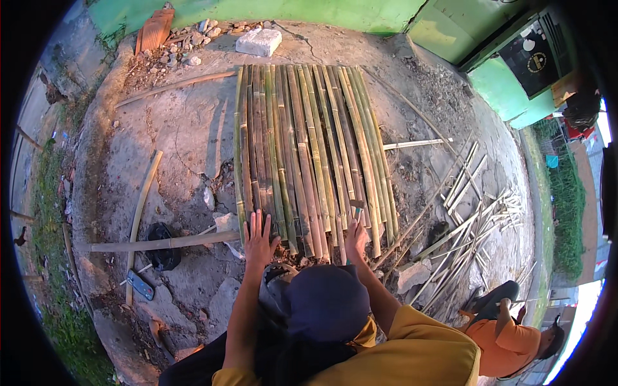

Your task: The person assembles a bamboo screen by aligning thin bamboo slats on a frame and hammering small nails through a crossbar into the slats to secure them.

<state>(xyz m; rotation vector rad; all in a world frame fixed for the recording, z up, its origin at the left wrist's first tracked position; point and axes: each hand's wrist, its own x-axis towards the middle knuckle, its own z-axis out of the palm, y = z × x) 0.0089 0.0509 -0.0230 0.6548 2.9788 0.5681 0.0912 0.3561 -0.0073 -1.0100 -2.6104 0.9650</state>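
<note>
A panel of bamboo slats (302, 148), laid side by side in green, tan and brown, stretches across the ground before me. My left hand (259, 241) lies with fingers spread on its near left corner. Toward the near right part of the panel, my right hand (356, 239) is closed around a hammer (356, 204). The hammer's small dark head shows above the fingers, and its handle end sticks out below. Whether the hammer touches a slat I cannot tell. A dark rounded cloth shape (328, 302) hides the ground between my forearms.
A bamboo strip (161, 243) juts left from the panel, near a black bag (163, 246) and a phone (140, 285). Thin split strips (476, 225) lie heaped at right. A white block (259, 42) sits beyond the panel. Another person in orange (505, 344) is at lower right.
</note>
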